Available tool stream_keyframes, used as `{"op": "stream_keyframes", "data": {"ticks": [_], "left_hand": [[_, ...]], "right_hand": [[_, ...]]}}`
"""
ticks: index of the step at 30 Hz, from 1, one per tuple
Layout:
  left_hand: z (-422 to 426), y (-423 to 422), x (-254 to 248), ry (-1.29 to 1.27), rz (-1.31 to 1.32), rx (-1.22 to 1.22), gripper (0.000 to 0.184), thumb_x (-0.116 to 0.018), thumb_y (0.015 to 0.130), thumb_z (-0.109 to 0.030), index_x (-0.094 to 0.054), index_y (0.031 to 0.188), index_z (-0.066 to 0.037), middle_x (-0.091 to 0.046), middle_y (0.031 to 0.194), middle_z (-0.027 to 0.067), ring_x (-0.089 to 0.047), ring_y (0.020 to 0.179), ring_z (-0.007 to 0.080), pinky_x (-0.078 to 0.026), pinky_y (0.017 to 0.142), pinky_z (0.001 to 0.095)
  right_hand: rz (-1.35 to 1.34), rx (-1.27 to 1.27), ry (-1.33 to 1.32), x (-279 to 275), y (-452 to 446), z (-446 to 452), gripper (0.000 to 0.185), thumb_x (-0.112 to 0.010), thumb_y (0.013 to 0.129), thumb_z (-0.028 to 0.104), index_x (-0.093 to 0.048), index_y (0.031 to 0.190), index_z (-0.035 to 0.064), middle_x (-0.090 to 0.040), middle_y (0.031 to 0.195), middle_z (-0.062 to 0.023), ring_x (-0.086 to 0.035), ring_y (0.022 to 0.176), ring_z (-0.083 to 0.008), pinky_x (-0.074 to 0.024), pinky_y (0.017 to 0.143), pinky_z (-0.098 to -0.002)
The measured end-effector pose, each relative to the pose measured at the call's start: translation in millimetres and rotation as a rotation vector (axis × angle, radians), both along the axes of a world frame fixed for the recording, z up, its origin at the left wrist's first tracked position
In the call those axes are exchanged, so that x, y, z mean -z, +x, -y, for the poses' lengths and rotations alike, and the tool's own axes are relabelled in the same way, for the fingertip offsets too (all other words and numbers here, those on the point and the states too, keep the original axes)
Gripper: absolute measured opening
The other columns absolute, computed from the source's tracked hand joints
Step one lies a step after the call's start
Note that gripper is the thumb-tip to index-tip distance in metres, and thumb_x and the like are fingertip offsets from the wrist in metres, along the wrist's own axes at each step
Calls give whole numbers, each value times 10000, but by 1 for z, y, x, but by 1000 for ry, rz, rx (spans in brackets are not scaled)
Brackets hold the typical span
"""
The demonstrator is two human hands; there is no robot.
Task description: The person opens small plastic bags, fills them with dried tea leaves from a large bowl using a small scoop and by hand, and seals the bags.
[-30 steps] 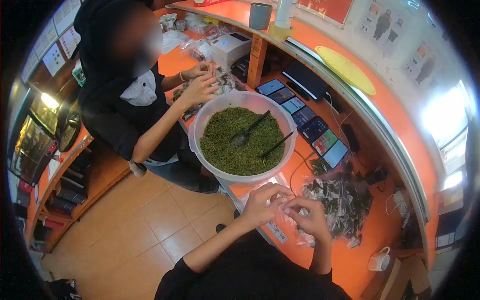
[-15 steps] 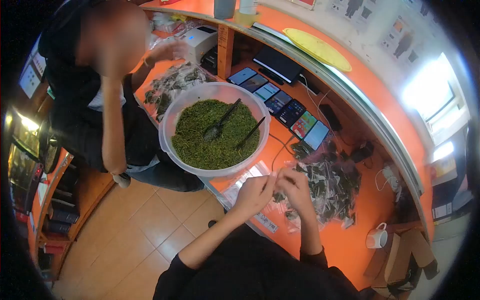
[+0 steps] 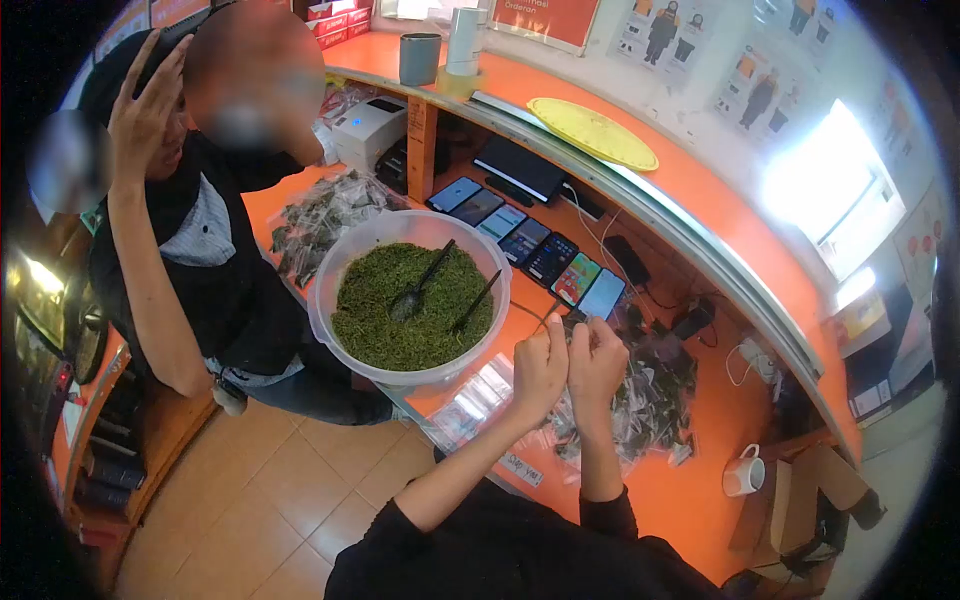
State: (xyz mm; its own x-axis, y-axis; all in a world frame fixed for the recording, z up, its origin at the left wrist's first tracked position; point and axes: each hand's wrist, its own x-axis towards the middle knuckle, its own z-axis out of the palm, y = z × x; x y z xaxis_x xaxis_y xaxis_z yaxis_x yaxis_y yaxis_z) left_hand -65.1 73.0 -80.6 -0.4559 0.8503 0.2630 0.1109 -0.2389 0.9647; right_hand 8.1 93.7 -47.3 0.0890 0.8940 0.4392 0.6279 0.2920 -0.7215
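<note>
My left hand (image 3: 541,368) and my right hand (image 3: 598,365) are side by side above the orange counter, fingers curled and touching. Something small and dark shows at their fingertips, too small to make out. Left of them stands a translucent tub (image 3: 322,305) of chopped green leaves (image 3: 400,325), with a black spoon (image 3: 408,303) and a second black utensil (image 3: 478,300) in it. Flat clear bags (image 3: 468,405) lie between the tub and my left hand. A pile of small filled bags (image 3: 655,400) spreads to the right of my right hand.
Several phones (image 3: 525,240) lie in a row below a dark screen (image 3: 518,168). A co-worker (image 3: 200,240) stands at the left, beside another pile of bags (image 3: 325,215). A white mug (image 3: 743,474) and cardboard boxes (image 3: 800,500) are at the right. A yellow lid (image 3: 592,134) rests on the ledge.
My hands have lifted a little and come upright, pressed side by side. The co-worker has raised a hand to the head, away from the bags. The camera view has shifted.
</note>
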Motion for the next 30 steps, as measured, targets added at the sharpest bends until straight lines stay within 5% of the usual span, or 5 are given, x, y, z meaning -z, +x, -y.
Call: {"op": "stream_keyframes", "data": {"ticks": [20,22,26,28,30], "left_hand": [[-50,42,1,170,91,111,632,-375,1074,-389,-603,685,53,-575,577,234,-621,540,385,-417,501,450],[-49,45,1,192,143,137,626,-385,1082,-383,-554,682,68,-520,533,96,-480,535,84,-374,480,351],[-50,50,2,185,136,126,628,-384,1081,-393,-558,678,57,-526,537,106,-483,536,94,-380,480,367],[-55,52,7,142,91,130,686,-350,1070,-437,-609,673,59,-570,581,252,-635,567,413,-427,504,476],[-58,59,16,125,101,161,733,-337,1062,-485,-636,677,62,-580,588,256,-645,571,405,-438,518,485]], "right_hand": [[-131,77,73,-22,24,-14,336,-592,895,200,-475,668,-18,-408,565,-52,-378,587,-89,-315,522,-338],[-142,73,86,-21,26,-16,337,-587,900,186,-459,663,-17,-392,568,-37,-366,600,-79,-307,523,-331],[-167,65,105,-18,30,-19,308,-586,895,205,-493,696,-12,-452,574,-109,-400,556,-133,-353,531,-366],[-184,52,101,-12,35,-21,307,-586,899,197,-490,696,-12,-445,579,-112,-395,565,-126,-353,534,-369],[-114,75,111,2,44,-31,293,-584,909,183,-495,702,-3,-451,589,-107,-390,595,-104,-355,541,-376]]}}
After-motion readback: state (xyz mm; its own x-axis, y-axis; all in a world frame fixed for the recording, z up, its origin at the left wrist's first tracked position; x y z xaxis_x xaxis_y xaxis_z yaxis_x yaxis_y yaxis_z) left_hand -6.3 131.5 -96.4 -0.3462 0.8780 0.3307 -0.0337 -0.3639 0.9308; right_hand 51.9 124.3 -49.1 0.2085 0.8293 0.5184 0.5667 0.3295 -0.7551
